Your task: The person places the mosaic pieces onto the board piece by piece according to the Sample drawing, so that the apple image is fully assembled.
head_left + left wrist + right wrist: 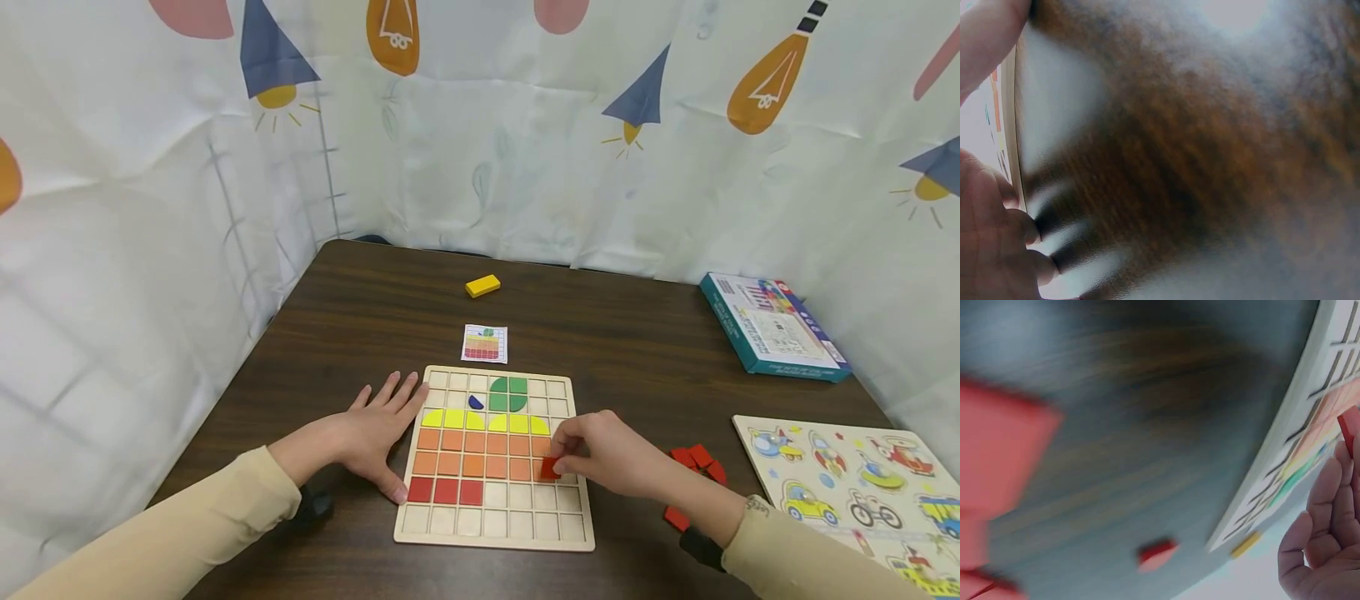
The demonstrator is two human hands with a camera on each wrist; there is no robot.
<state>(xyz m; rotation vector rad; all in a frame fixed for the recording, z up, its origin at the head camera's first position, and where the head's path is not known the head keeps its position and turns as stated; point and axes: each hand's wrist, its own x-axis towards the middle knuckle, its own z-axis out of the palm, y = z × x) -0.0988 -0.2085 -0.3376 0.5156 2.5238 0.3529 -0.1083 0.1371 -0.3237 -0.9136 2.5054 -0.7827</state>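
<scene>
A wooden grid board lies on the dark table, partly filled with green, yellow, orange and red square tiles. My left hand lies flat on the table, its straight fingers against the board's left edge. My right hand pinches a red square tile over the board's right side, at the orange row's end. In the right wrist view the red tile shows at my fingertips beside the board.
A pile of red tiles lies right of the board, one loose red tile nearer me. A pattern card and a yellow block lie beyond the board. A teal box and a vehicle puzzle sit right.
</scene>
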